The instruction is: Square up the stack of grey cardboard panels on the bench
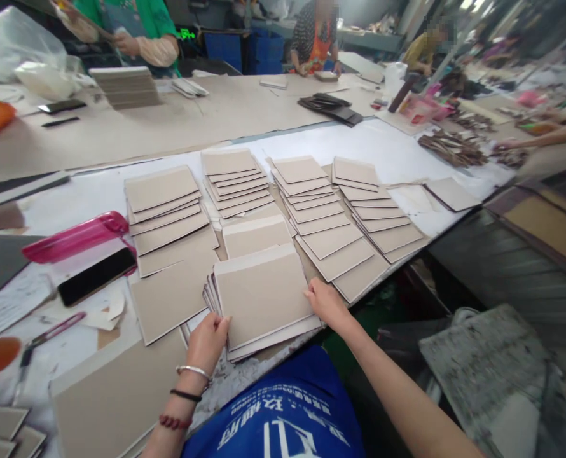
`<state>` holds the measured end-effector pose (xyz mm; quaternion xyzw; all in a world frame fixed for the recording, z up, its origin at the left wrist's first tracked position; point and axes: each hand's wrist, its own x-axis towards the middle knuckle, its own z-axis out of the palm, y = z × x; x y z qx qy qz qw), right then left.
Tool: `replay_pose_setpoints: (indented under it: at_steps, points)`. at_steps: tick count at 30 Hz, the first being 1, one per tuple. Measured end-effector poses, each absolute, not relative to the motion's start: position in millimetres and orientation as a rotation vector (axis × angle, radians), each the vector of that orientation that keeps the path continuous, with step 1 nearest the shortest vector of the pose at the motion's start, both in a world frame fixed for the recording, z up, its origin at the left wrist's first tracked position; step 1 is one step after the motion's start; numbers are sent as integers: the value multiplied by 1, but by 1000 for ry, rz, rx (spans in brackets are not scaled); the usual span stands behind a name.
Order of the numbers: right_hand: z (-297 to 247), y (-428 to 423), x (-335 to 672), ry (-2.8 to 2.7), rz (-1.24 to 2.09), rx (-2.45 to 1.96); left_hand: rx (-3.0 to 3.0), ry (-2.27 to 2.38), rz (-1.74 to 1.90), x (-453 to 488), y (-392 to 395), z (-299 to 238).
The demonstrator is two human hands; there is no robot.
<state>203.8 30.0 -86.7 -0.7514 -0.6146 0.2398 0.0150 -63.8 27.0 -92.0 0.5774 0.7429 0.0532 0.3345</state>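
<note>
A small stack of beige board panels [264, 296] lies at the table's near edge in front of me, its sheets slightly fanned at the left. My left hand [209, 340] grips the stack's lower left side, thumb on top and fingers curled. On the opposite side my right hand [325, 302] is closed around the right edge of the panels. Right behind, another beige panel [257, 235] with a pale strip along its top lies partly covered. Overlapping rows of similar panels [166, 222] spread to the left, and more panels [321, 213] fan out to the right.
Left of the rows lie a pink case [80, 238], a black phone [96, 275] and a cutter knife [49, 334]. A larger board [116, 394] rests at the lower left. Dark pieces [331, 107] lie on the far table [245, 114], where co-workers stand.
</note>
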Motion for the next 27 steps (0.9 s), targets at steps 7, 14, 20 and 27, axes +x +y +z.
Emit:
replay_pose_setpoints:
  at_steps: [7,14,20,27]
  points:
    - [-87,27,204,-1880,743,-2330,2144,2037,330,-62,12,-114]
    - [-81,27,203,-1854,803,-2325,2703,1529,300,-63,14,-128]
    - [-77,23,198,-1780,775,-2345,2794,1393,271,-75,23,-142]
    - [-75,28,195,-1653,827,-2424,2819,1333,295,-75,23,-138]
